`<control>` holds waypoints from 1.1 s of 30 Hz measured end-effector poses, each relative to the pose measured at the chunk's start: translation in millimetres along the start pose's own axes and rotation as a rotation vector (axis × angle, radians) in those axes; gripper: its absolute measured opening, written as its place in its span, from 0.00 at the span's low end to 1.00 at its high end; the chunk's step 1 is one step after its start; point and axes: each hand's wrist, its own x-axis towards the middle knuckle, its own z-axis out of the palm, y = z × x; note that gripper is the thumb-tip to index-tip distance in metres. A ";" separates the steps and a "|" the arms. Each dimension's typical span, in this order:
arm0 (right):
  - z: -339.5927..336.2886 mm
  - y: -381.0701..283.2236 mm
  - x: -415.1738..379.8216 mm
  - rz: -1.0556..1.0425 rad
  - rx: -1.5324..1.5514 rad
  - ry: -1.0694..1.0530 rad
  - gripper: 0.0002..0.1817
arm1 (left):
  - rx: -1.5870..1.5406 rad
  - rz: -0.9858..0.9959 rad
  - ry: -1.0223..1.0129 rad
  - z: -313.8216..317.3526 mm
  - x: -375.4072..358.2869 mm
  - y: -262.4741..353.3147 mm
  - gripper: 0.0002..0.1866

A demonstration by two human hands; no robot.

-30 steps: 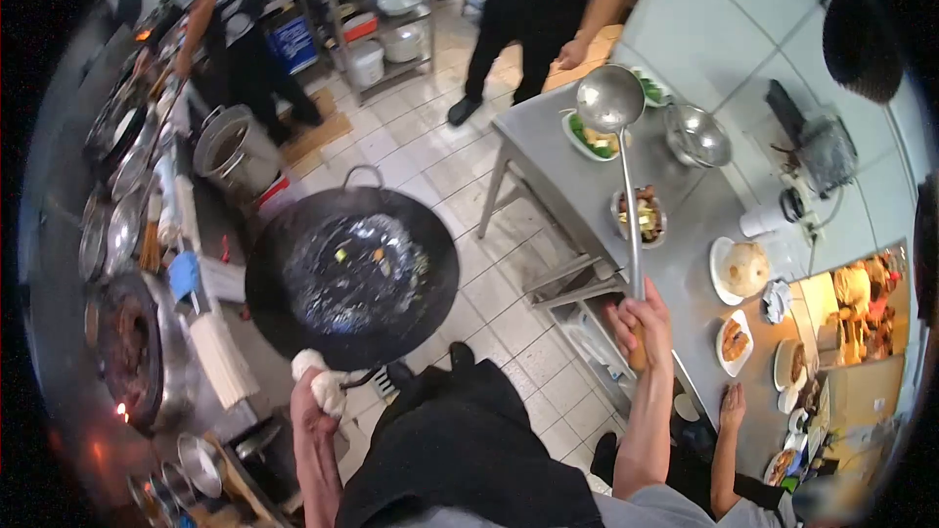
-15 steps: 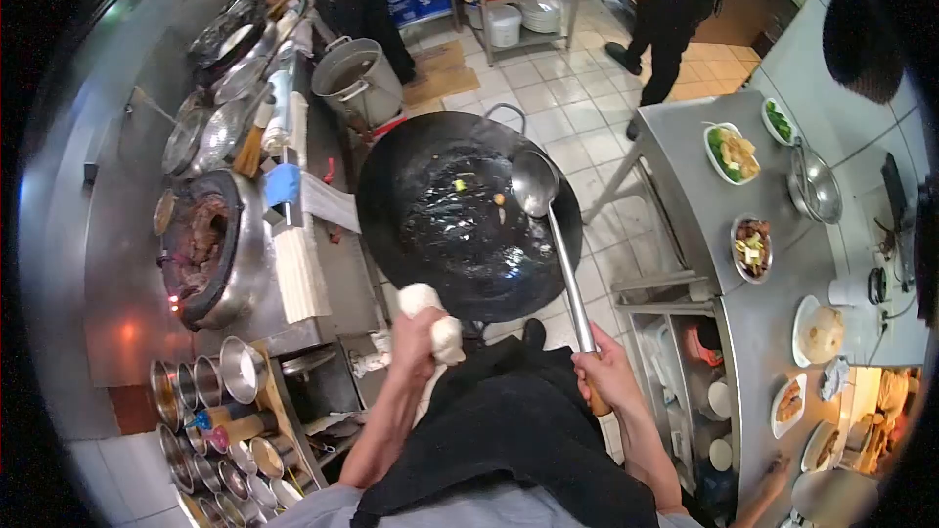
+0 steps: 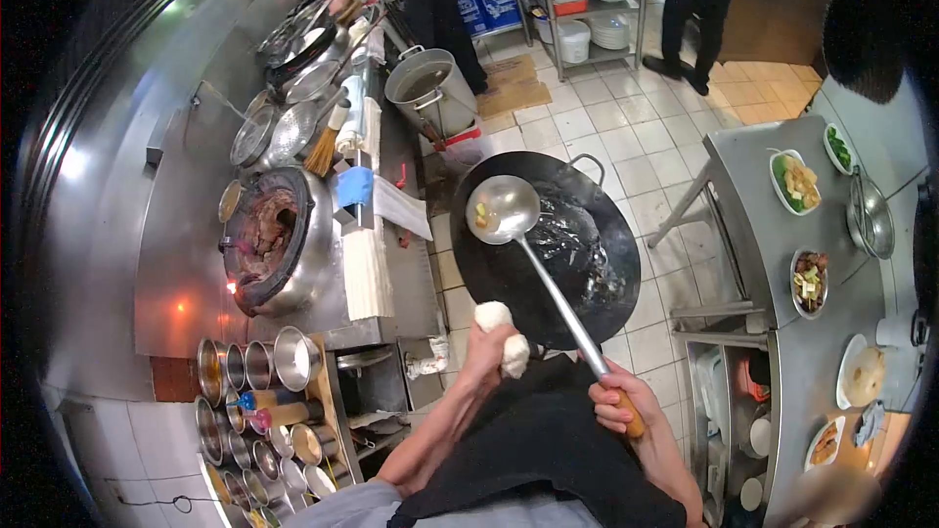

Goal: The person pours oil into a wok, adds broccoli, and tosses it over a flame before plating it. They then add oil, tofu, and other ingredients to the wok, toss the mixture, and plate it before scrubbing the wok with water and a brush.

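My left hand (image 3: 486, 350) is closed around a bunched white cloth (image 3: 513, 356) at the near rim of a large black wok (image 3: 489, 279); the cloth hides whatever part of the wok lies under it. In my right hand (image 3: 626, 397) is the wooden-ended handle of a long steel ladle (image 3: 559, 298). The ladle's bowl is over the far left part of the wok and has liquid with small yellowish and green bits in it. Shiny wet liquid lies in the wok, which is held off the stove and tilted.
To the left is a wok burner (image 3: 269, 235) with a glowing spot beside it. Steel seasoning pots (image 3: 296, 357) stand nearer me. A large stockpot (image 3: 430, 93) is ahead. Plated dishes line the steel counter (image 3: 748, 171) at right. Two people stand farther off.
The ladle has swung to the wok's left side and now has liquid and food bits in its bowl. The view has turned left, and the wok looks more tilted.
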 end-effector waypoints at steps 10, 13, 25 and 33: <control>-30.4 -30.2 -20.3 -0.353 -0.680 0.493 0.37 | -0.114 -0.056 -0.116 -28.7 -16.2 26.0 0.08; -43.7 -27.7 -9.6 -0.366 -0.884 0.568 0.40 | -0.081 -0.015 -0.111 -27.3 -16.1 29.0 0.10; -23.6 -11.1 21.7 -0.024 -0.132 0.073 0.23 | -0.003 0.039 -0.052 0.9 10.2 7.5 0.12; -46.6 -9.0 -26.3 0.013 0.043 -0.031 0.27 | -0.108 -0.271 -0.041 -40.9 11.5 26.8 0.09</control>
